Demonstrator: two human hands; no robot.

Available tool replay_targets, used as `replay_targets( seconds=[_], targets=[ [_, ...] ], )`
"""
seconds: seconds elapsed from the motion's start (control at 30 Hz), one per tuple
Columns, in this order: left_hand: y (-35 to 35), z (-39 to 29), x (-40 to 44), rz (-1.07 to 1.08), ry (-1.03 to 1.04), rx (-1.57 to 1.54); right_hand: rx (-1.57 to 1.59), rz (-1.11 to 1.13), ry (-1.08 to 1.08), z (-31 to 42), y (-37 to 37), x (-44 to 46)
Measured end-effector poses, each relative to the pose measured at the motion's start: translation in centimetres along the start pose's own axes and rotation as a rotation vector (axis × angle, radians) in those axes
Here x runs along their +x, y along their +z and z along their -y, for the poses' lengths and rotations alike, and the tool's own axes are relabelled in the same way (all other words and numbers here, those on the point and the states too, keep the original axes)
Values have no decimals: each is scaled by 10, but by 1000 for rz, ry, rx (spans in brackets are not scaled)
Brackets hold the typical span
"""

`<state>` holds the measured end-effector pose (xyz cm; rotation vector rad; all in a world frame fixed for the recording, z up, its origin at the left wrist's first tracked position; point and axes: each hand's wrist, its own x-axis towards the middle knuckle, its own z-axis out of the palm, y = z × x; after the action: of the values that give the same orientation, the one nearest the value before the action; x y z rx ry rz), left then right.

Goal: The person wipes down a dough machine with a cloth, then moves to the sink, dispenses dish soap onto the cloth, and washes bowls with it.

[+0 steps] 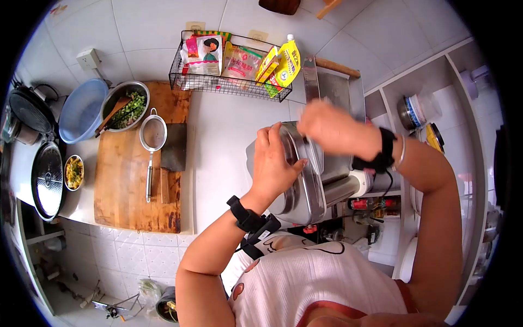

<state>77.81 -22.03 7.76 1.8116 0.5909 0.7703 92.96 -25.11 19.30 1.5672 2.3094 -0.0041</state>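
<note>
Tiled wall behind; white counter [218,163] before me, bearing one wooden board [120,180] with strainer [153,134] and cleaver [174,147], and one wire basket [176,76] of packets.

Item: steel box [310,204], round-cornered (container or machine housing, I cannot tell), right of the board, close in front of my body.

Item: my left hand [274,169], laid on the box; fingers bent toward its far end, thumb spread well away from them.

Item: my right hand [329,128], blurred, beyond the box's far right corner; fingers look curled, but whether they pinch anything I cannot tell.

Hazards, by my judgement: uneven pressure from the left palm could skid or tip the box; a fast right-hand swing could rap knuckles on its metal rim.
</note>
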Motion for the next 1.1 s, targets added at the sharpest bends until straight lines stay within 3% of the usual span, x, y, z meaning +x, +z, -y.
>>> replay_targets(
  seconds=[0.03,0.17,0.3,0.4,0.5,0.6,0.63,0.77,0.87,0.9,1.0,1.1],
  targets=[
    [0,0,1,-2,2,0,59,126,-20,15,-2,-6],
    [0,1,1,-21,4,-22,70,194,-13,18,-13,-10],
    [-2,0,1,-12,-6,2,-291,-158,75,-47,-4,30],
    [-2,1,-1,2,-13,11,-293,-269,172,-70,-7,53],
    [-2,-1,-2,5,-20,23,-279,-199,174,-40,6,31],
    [-2,-1,-1,-10,-18,51,-95,10,128,26,16,-6],
    [-2,0,-2,-17,-17,78,-112,-145,103,45,24,-22],
    [-2,3,-5,-26,10,132,-60,-183,97,75,17,-61],
    [-8,3,-6,39,24,154,190,125,115,90,19,-101],
    [-10,3,-6,64,46,149,200,105,145,88,26,-116],
    [-17,1,-7,47,135,167,738,12,248,75,41,-166],
    [-22,-8,-12,38,221,250,1033,-120,604,62,34,-223]
  ],
)
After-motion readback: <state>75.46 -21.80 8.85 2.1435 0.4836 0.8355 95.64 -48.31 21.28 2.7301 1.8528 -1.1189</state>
